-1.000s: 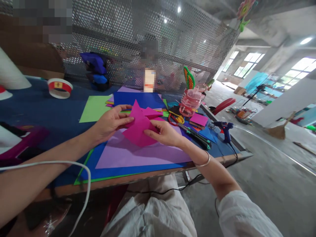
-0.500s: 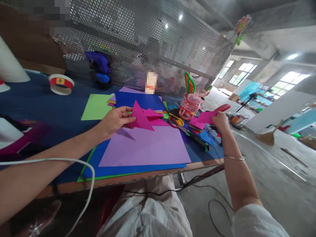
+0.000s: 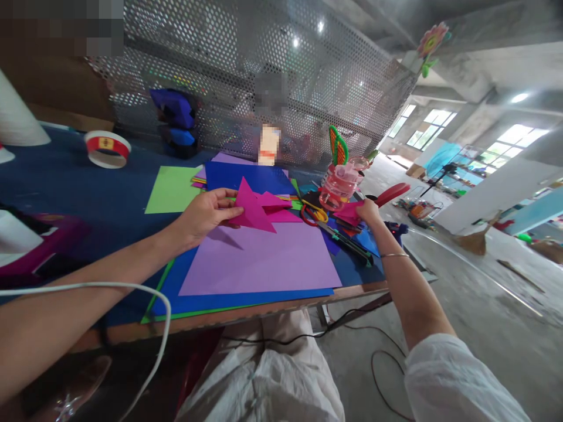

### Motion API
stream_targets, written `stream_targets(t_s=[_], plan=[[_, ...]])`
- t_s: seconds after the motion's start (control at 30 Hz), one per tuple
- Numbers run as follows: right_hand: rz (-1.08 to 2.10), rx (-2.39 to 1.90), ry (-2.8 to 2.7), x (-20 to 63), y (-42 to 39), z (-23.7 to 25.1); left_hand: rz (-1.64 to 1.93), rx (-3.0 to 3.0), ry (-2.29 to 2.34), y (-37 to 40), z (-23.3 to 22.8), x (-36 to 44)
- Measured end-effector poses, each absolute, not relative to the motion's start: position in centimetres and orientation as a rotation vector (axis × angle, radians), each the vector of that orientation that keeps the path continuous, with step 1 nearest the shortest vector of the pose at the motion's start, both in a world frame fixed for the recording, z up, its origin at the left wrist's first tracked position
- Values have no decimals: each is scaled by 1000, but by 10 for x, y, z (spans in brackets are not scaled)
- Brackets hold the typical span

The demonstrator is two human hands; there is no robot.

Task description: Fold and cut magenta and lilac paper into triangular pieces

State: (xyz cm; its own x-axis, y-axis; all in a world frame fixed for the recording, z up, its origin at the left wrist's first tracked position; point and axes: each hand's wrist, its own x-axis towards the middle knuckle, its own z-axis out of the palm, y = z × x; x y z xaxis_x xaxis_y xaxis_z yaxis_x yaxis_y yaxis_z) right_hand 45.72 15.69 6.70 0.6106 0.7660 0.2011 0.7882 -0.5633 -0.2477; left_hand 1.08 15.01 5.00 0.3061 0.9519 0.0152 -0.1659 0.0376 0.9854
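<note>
My left hand (image 3: 215,209) is closed on a pointed magenta piece of paper (image 3: 253,210), its thumb on the near face. The piece is held just above the far edge of a lilac sheet (image 3: 259,261) and casts a shadow on it. Further magenta paper (image 3: 277,200) lies behind it. My right hand (image 3: 368,211) pinches another magenta paper (image 3: 349,213) at its right end, low over a pile of small items beside the pink cup (image 3: 336,187). My fingertips there are partly hidden. Yellow-and-red-handled scissors (image 3: 314,214) and a cutter knife (image 3: 349,243) lie between my hands.
Blue sheets (image 3: 176,293) and a light green sheet (image 3: 169,190) lie on the dark blue tabletop. A roll of tape (image 3: 108,148) stands at the back left. A perforated metal panel (image 3: 211,64) borders the rear. A white cable (image 3: 162,334) crosses my left forearm.
My right hand has moved left and lower with the magenta paper, bringing it down to the pile beside the cup. My left hand and its paper have hardly moved.
</note>
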Motion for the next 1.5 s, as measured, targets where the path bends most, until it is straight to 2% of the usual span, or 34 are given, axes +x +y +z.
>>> stream_targets(t_s=[0.33, 0.5, 0.57, 0.73, 0.87, 1.0, 1.2, 1.5], plan=[[-109, -2591, -1218, 440, 147, 77, 1091, 1199, 879, 151, 51, 12], [-382, -2443, -1245, 409, 121, 86, 1103, 1187, 895, 150, 52, 11], [-519, -2170, -1394, 389, 114, 88, 1094, 1185, 897, 151, 51, 12], [-160, -1383, -1926, 305, 121, 80, 1130, 1159, 905, 153, 47, 13], [-290, -969, -2180, 236, 133, 58, 1182, 1111, 931, 153, 46, 13], [-397, -959, -2322, 213, 137, 32, 1192, 1081, 933, 156, 44, 12], [-336, -1027, -2426, 231, 137, 15, 1091, 1083, 843, 159, 39, 11], [-226, -890, -2299, 232, 139, 4, 1085, 1007, 704, 153, 47, 5]])
